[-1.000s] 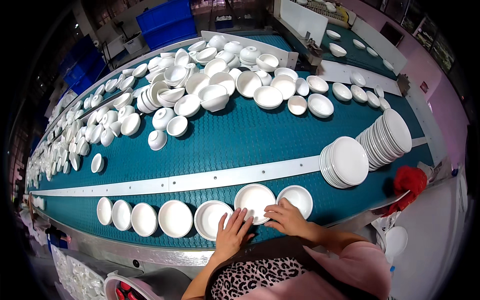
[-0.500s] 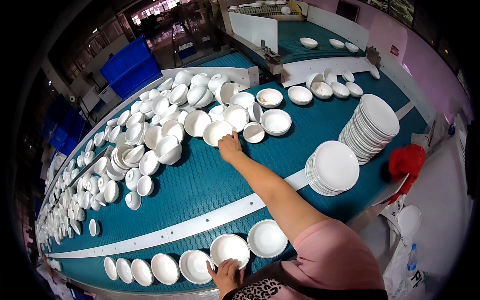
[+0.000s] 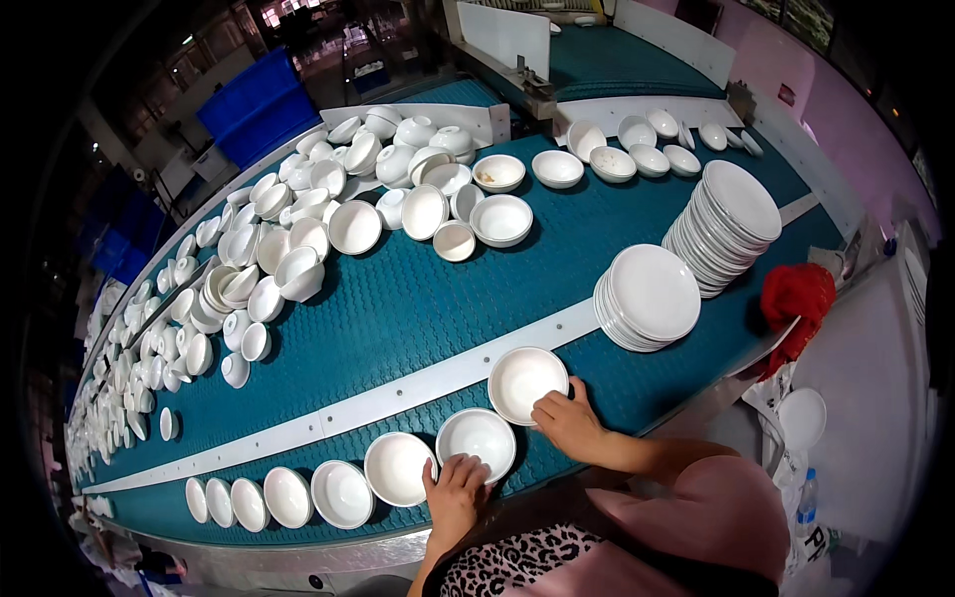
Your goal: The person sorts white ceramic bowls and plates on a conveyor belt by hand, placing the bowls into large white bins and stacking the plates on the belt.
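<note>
My left hand curls its fingers over the near rim of a white bowl, the thumb close to the neighbouring bowl. With my right hand I grip the right side of another white bowl, thumb at the rim. That bowl overlaps the white metal strip at its far side. Further white bowls run in a row to the left along the near green belt. Their open sides face up.
A big heap of white bowls covers the left and far belt. Stacked plates stand on the right, with a taller plate stack behind. A red cloth hangs beyond the right edge. Blue crates are at the back.
My right hand has come back from the heap with a bowl in its grip. My left hand has shifted one bowl to the right along the row. The view has turned slightly.
</note>
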`<action>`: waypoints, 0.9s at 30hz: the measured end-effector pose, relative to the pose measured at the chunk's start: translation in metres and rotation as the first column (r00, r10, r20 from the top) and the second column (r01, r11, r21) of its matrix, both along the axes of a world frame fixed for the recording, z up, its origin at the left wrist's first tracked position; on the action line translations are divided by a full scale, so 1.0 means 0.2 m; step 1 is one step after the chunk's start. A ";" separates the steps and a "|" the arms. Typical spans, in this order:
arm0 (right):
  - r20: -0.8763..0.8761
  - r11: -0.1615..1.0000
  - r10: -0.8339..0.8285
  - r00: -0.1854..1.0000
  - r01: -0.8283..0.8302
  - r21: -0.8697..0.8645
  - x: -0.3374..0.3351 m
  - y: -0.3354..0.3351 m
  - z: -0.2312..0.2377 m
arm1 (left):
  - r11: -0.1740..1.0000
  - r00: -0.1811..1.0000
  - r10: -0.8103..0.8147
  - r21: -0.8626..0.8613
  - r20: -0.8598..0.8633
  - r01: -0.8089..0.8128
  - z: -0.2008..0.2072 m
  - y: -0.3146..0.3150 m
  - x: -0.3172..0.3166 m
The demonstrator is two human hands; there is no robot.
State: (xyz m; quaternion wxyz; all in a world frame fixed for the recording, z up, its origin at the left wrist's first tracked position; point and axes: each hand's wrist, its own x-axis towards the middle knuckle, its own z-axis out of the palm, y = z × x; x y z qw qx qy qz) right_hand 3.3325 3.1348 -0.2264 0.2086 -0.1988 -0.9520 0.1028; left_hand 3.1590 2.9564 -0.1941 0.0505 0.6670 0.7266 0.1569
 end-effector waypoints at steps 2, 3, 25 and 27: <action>0.025 0.994 0.060 0.998 -0.058 -0.095 0.11 -0.03 0.02 | 0.997 0.997 0.082 0.016 -0.004 -0.082 -0.03 0.01 0.03; 0.025 0.981 0.110 0.994 -0.104 -0.164 0.15 -0.03 0.03 | 0.996 0.996 0.084 0.020 -0.009 -0.084 -0.04 0.02 0.05; -0.009 0.947 -0.320 0.947 0.320 -0.013 -0.66 1.55 -0.15 | 0.868 0.351 0.256 -0.054 0.901 -0.494 -0.20 1.22 -0.17; -0.086 0.958 -0.282 0.956 0.276 -0.071 -0.44 1.45 -0.16 | 0.801 -0.042 0.298 -0.273 0.954 -0.533 -0.21 1.46 -0.22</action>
